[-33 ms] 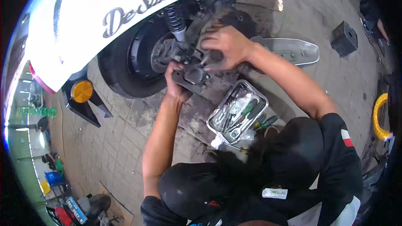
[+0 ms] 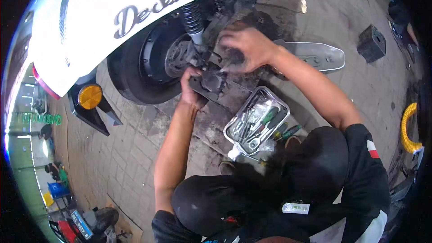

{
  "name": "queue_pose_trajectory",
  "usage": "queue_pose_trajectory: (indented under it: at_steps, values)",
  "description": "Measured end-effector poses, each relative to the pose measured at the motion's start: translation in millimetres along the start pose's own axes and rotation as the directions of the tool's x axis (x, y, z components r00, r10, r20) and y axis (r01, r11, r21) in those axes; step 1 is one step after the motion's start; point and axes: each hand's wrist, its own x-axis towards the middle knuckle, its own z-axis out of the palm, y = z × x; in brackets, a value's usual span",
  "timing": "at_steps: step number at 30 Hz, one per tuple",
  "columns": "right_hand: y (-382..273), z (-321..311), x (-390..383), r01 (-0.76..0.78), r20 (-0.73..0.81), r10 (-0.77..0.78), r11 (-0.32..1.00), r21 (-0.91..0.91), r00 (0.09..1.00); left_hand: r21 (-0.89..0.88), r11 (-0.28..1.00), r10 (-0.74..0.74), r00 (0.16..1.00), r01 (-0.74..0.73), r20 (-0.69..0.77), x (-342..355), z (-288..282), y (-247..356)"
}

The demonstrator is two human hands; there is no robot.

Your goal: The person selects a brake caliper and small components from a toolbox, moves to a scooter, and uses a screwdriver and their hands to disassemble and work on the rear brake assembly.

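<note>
My left hand (image 2: 191,89) is closed around the near left side of a dark brake caliper (image 2: 212,81), beside the rear wheel (image 2: 150,69) of a white scooter (image 2: 103,13). Just right of the caliper and slightly above it is my right hand (image 2: 246,49), palm side toward the part. Its fingers are curled and smeared by motion, so whether they grip anything cannot be made out. A coil-spring shock absorber (image 2: 192,23) comes down from the body above the wheel hub, close to both hands.
A metal tray (image 2: 229,128) of hand tools stands near my knees, with a green-handled screwdriver (image 2: 292,131) beside it. A silver cover (image 2: 330,56) lies to the right, with a black block (image 2: 371,44) farther off. A yellow coiled hose (image 2: 407,128) is at the right edge.
The fingers of my right hand have shifted slightly beside the caliper. My left hand keeps its hold. The whole view has moved a little.
</note>
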Motion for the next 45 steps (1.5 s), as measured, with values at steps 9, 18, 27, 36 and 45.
queue_pose_trajectory:
  at_steps: [9,18,27,36,45]
  values:
    - [-11.2,12.6,-49.5,-0.799,0.491,0.807,-0.041,0.599,0.327,0.416,0.887,0.188,0.979,-0.203,0.076,37.0,-36.9,-19.6]
    - [-9.2,23.0,-98.8,-0.910,0.627,0.664,0.344,0.229,0.409,0.636,0.705,0.300,0.944,-0.314,0.134,38.6,-26.3,-21.4]
    - [-7.7,24.2,-90.0,-0.907,0.754,0.504,0.220,0.360,0.422,0.710,0.597,0.343,0.919,-0.373,0.194,32.9,-16.3,-14.6]
    - [-20.2,14.9,-98.4,-0.888,0.857,0.342,0.389,0.244,0.385,0.703,0.624,0.317,0.933,-0.340,0.169,37.3,-18.0,-20.5]
    - [-24.3,21.9,-94.5,-0.893,0.866,0.239,0.220,0.392,0.439,0.742,0.584,0.322,0.933,-0.328,0.159,36.8,-17.9,-17.5]
